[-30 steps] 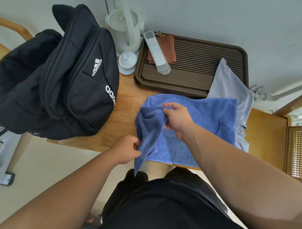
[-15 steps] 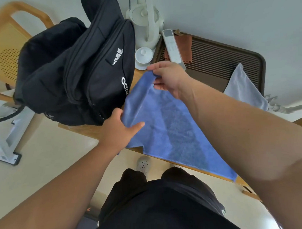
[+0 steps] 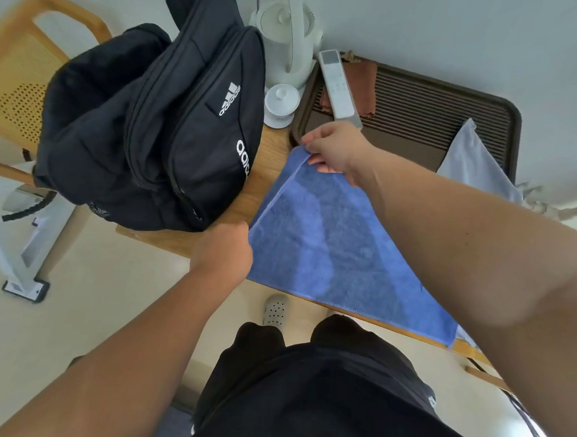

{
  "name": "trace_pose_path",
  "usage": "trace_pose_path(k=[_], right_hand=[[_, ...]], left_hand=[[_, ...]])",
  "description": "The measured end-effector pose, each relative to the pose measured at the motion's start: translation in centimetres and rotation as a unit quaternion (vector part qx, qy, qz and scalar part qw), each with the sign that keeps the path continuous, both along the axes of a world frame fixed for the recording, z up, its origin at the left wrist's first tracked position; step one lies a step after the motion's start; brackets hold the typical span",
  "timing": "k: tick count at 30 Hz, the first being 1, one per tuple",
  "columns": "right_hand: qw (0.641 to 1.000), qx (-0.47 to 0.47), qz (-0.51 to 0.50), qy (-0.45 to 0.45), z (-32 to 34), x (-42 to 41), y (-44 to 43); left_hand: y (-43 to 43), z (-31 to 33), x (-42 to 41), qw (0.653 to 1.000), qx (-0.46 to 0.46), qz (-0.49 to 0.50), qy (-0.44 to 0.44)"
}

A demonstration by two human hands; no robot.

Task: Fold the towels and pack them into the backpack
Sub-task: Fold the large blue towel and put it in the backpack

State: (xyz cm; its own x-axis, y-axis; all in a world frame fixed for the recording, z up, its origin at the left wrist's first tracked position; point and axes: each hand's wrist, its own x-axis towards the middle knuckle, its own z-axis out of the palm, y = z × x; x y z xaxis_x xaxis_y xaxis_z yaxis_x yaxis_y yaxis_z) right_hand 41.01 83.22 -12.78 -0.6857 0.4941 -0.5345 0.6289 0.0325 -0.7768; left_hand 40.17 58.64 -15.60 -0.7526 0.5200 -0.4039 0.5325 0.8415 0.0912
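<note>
At the left edge of the table (image 3: 270, 162) stood the black backpack (image 3: 146, 125), near enough that packing would likely need only a short reach. Your left hand (image 3: 225, 249) had its fingers curled on the near-left corner of the blue towel (image 3: 338, 249), which lay flat along the front edge. Your right hand (image 3: 335, 148) pinched the far-left corner between thumb and fingers, probably to square the fold's edges. A grey towel (image 3: 472, 159) waited on the tray (image 3: 412, 101), toward the back-right corner.

Blue towel (image 3: 338, 246) right of left hand (image 3: 224, 248); black backpack (image 3: 153, 132) with white lettering beyond it; dark brown ribbed tray (image 3: 432, 102) beyond right hand (image 3: 335, 151); white kettle (image 3: 286, 45).
</note>
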Motion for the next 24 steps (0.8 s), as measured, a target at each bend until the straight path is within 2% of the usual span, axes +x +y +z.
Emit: trace_pose_path(k=[3, 9, 12, 16, 21, 24], right_hand=[[0.999, -0.008, -0.045, -0.003, -0.7, 1.7, 0.9], [0.995, 0.047, -0.092, -0.004, -1.6, 4.4, 3.5], [0.993, 0.077, -0.087, -0.026, -3.0, 6.0, 5.4], [0.991, 0.089, -0.069, -0.067, -5.4, 7.6, 6.8], [0.991, 0.090, 0.016, -0.096, -7.7, 9.5, 6.4], [0.990, 0.091, 0.032, -0.106, -8.8, 10.5, 5.9]], left_hand=[[0.6, -0.1, 1.2, 0.999, 0.027, -0.014, -0.023], [4.2, -0.6, 4.3, 0.977, 0.137, 0.007, -0.162], [6.4, -1.9, 5.7, 0.971, 0.128, -0.002, -0.202], [8.1, -4.9, 7.8, 0.974, 0.091, -0.018, -0.208], [8.5, -7.1, 9.8, 0.974, 0.062, -0.023, -0.216], [8.1, -7.9, 10.4, 0.973, 0.033, -0.035, -0.228]])
